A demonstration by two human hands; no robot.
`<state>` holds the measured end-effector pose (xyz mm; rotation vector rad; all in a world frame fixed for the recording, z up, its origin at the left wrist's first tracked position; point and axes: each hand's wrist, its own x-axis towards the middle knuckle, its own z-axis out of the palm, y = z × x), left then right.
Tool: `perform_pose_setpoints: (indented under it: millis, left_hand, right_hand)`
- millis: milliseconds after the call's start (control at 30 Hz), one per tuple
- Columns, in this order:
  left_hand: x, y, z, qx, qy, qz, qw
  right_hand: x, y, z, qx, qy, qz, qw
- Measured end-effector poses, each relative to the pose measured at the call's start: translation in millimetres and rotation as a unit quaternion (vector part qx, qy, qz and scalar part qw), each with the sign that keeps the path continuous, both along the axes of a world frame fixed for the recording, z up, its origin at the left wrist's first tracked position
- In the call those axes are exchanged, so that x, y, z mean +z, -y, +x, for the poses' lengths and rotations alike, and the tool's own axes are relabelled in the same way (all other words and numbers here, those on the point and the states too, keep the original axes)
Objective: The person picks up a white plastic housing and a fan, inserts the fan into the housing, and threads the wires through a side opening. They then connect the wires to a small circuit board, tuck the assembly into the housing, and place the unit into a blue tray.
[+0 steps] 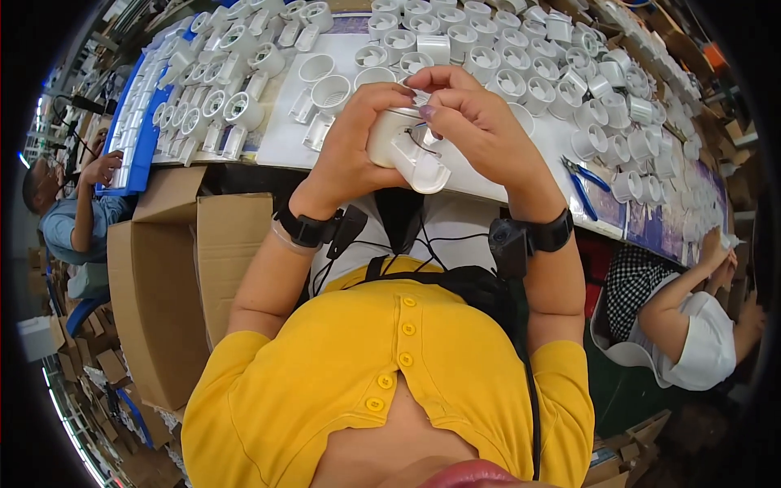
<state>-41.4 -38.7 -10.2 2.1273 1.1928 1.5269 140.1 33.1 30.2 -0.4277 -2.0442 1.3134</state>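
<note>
A workshop: massed white housings [510,85], pliers [581,192], cartons [163,309].

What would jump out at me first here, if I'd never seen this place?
Probably the bright yellow shirt filling the lower middle, then the mass of white round parts crowding the table's far side. At upper centre, the left hand grips a white piece with the right hand at it; blue-handled pliers lie to the right.

No words, labels, brands, numbers or signs can be read anywhere in the head view. Any lettering is too small or blurred to make out
</note>
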Motion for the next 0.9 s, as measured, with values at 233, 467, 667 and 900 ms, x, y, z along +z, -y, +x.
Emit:
perform_pose_setpoints:
  millis: [233,467,667,900]
  left_hand:
    - [-10,6,0,-0.019,0.004,-0.048,0.999]
    - [-11,9,4,0.0,-0.04,0.005,0.999]
    - [-20,9,1,0.027,-0.004,-0.004,1.0]
    - [-19,8,1,0.049,-0.022,-0.027,0.998]
  right_hand:
    - [-2,-2,0,0.04,-0.009,-0.025,0.999]
    - [-14,-17,-7,0.053,-0.001,-0.267,0.962]
    - [-8,-10,4,0.005,0.01,-0.147,0.989]
    - [9,0,16,0.025,0.217,0.034,0.975]
